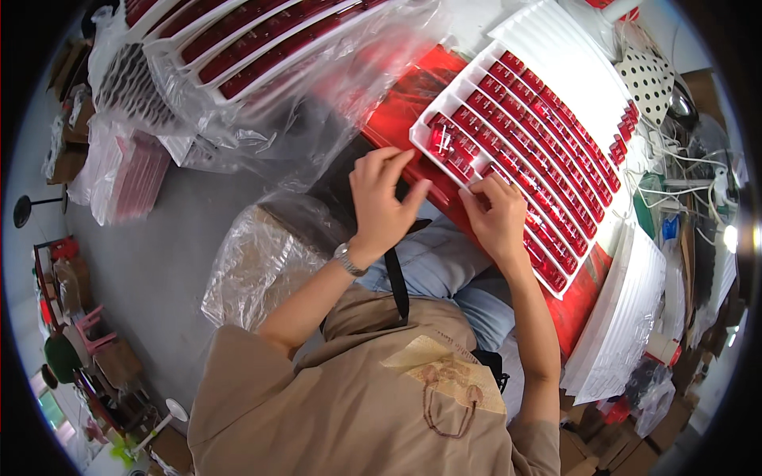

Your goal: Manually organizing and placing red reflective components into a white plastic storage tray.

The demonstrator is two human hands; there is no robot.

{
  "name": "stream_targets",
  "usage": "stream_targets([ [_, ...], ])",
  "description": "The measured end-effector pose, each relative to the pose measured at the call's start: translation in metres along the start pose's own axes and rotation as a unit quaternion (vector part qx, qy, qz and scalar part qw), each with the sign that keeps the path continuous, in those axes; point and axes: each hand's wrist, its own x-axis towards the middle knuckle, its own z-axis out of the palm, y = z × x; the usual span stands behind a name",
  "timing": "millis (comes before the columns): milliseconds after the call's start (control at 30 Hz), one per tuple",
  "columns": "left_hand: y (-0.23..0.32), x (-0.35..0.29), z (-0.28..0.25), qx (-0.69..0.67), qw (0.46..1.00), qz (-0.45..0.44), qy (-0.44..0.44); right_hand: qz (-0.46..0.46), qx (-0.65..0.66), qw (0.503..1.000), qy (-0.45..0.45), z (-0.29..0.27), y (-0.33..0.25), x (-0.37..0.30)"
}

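A white slotted tray [421,131] lies tilted before me, its rows filled with small dark red pieces [548,135]. Several of these pieces sit loose, out of line, at the tray's near left corner. My left hand [385,198], with a metal watch on its wrist, hovers by that corner, thumb and fingers apart and nothing visible in them. Over the nearest row, my right hand [498,216] has its thumb and fingertips pinched together. Whatever sits between those fingertips is hidden.
The tray rests on a red-covered table [583,305]. Clear plastic film [302,119] and another filled tray [262,47] are at the upper left. A plastic-wrapped box [262,254] stands left of my legs. White empty trays [615,317] lean at the right, near tangled white cables [675,178].
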Motion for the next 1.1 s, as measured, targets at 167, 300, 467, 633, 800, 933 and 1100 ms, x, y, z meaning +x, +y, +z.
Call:
stream_targets([
  [167,0.011,0.006,0.028,0.118,0.992,-0.011,-0.037,0.088,0.101,0.991,0.000,-0.005,-0.004,0.004],
  [300,0.007,0.008,0.036,0.143,0.989,-0.007,-0.021,0.098,0.110,0.989,0.000,-0.009,-0.006,0.004],
  [467,-0.005,0.015,0.002,0.077,0.995,0.016,0.063,-0.021,-0.039,0.999,0.030,-0.007,0.008,-0.009],
  [633,-0.014,0.018,-0.018,-0.332,0.933,-0.133,0.023,-0.043,-0.115,0.992,-0.032,0.003,0.000,-0.020],
  [800,0.014,0.028,-0.002,-0.313,0.937,-0.078,-0.132,0.097,-0.167,0.980,0.048,-0.147,0.028,-0.063],
  [933,0.039,0.039,0.017,-0.125,0.974,0.101,-0.157,0.342,-0.503,0.791,0.067,-0.298,0.106,-0.191],
  [1100,0.050,0.028,0.040,0.107,0.956,0.222,-0.159,0.492,-0.503,0.709,-0.054,-0.309,0.144,-0.242],
])
